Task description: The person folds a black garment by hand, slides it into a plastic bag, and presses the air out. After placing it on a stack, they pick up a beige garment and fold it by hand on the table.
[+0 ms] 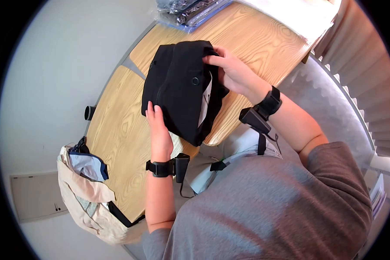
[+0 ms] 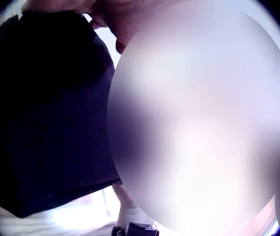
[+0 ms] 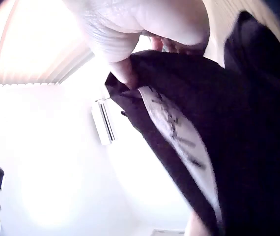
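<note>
Both hands hold a folded black garment (image 1: 177, 82) up over the wooden table. A seam runs along its face, and a small round eyelet (image 1: 195, 81) shows near the right side. Along that side the folds part, and a white inner layer (image 3: 179, 137) with dark marks shows between them. My right hand (image 1: 235, 71) pinches the upper right edge, thumb on the near face and other fingers partly hidden behind. At the lower left edge, my left hand (image 1: 159, 130) grips the garment with fingertips on its face; the rest of that grip is hidden.
Clothes in clear plastic bags (image 1: 190, 11) lie at the table's far end. A beige cloth pile (image 1: 86, 203) with blue and black pieces hangs over the left edge of the wooden table (image 1: 112, 117). A dark cylinder (image 1: 89, 113) stands by the wall. A pleated curtain (image 1: 355, 56) hangs right.
</note>
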`<state>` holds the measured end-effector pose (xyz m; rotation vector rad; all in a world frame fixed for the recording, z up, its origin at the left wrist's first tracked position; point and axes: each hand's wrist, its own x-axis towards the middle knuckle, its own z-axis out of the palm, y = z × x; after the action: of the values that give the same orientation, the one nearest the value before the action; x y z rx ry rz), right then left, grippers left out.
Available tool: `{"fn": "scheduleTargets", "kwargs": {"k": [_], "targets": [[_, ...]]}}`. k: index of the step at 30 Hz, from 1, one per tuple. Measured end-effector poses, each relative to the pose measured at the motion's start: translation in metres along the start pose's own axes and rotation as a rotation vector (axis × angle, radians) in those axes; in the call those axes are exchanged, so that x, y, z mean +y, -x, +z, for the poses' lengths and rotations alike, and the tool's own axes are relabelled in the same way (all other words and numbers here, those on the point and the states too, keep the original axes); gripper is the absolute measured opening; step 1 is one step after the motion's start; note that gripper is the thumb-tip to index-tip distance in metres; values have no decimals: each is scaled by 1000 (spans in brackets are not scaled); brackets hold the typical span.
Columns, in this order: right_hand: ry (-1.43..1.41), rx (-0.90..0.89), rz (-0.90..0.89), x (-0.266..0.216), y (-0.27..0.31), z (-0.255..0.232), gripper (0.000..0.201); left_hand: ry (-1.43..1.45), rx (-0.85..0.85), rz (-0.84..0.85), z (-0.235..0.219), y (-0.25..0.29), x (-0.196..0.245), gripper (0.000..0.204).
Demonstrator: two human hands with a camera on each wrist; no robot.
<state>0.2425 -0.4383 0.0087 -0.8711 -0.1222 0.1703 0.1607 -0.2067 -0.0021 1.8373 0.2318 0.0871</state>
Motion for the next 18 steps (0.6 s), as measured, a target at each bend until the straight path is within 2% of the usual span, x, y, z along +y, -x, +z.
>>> {"fn": "scheduleTargets", "kwargs": {"k": [1,2,4,6,8,9,10,12,13,14,16,18], "targets": [[-76,-47,87,-2,6,11,36,274,-23,-30,-3,1,-1,67],[-150,-96,177,-3,11,23,36,276,-5,-32,-7,4,-2,67],[-115,-83,173,3,18,45,30,436,-65,-11,-15,9,1,70],[-93,-54,224,7,19,64,27,428,25,-56,-24,17,6,74],[102,-150,208,4,31,93,34,685,-83,-98,-36,25,8,77],[165,-230,151,11,38,105,38,693,-57,-91,-44,30,5,77],[228,-313,92,18,45,118,41,830,-102,-81,-53,37,2,77],[443,-496,-148,48,55,139,52,1009,-145,-70,-71,57,0,84],[736,-526,-278,54,64,152,56,996,-50,-66,-82,70,-5,82],[777,-633,-373,72,66,161,58,980,47,-67,-95,83,-12,80],[1007,-707,-451,95,90,182,60,1055,244,-48,-119,109,-32,73],[1151,-859,-551,122,108,191,64,1035,283,-120,-136,135,-25,71]]}}
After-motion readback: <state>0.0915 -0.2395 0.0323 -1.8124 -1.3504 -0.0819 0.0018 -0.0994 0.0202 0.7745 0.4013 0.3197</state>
